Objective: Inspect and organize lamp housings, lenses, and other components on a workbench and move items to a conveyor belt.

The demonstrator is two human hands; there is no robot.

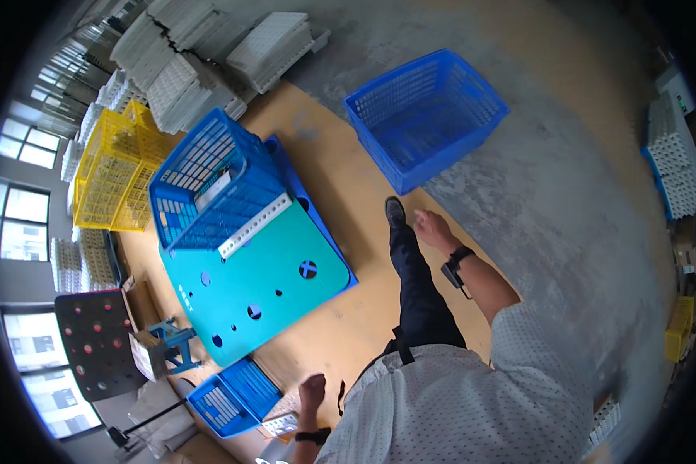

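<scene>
My right hand (435,230) hangs over my dark trouser leg and shoe, empty, its fingers loosely bent and apart. Nearest to it is a large empty blue plastic crate (410,164) on the floor. My left hand (312,390) is low at my side with curled fingers, and nothing shows in it. Ahead of that hand lies a teal board (286,263) with round holes, on top of a blue base. A second blue crate (247,205) sits on the board's far end with some items inside. A white perforated strip (257,224) runs along the crate's near side.
Yellow crates (108,170) and piles of white perforated trays (182,85) line the far left. A small blue crate (236,398), a blue stool (176,340) and a dark holed board (97,340) stand at left. More white trays (673,158) are at right.
</scene>
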